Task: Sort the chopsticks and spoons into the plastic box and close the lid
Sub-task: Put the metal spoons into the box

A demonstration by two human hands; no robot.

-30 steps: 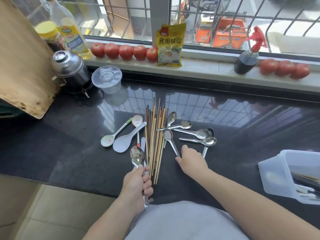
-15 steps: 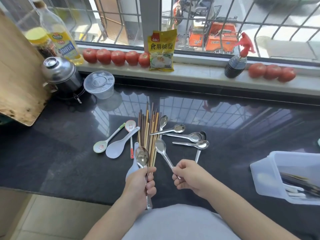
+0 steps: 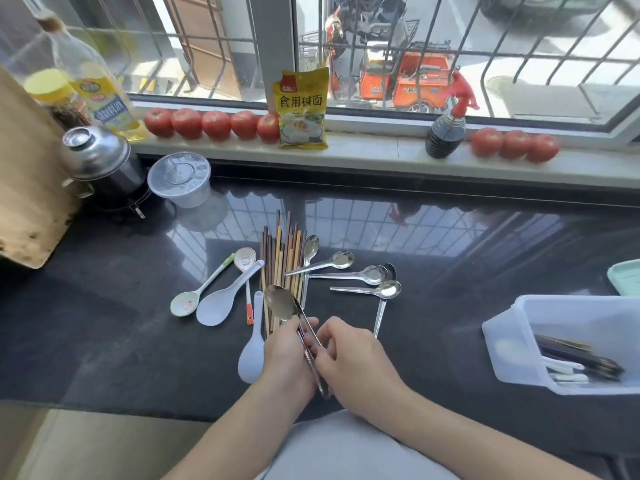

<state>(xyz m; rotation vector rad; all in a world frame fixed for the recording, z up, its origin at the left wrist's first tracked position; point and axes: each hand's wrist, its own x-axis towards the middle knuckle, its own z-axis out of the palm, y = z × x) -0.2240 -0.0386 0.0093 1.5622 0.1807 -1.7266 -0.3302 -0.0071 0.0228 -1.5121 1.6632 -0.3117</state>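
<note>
I see my left hand gripping a bunch of metal spoons by the handles, bowls up over the counter. My right hand pinches those same handles, fingers curled. Chopsticks lie bundled just behind, loose steel spoons to their right, plastic spoons left. Plastic box far right, open, some utensils inside.
</note>
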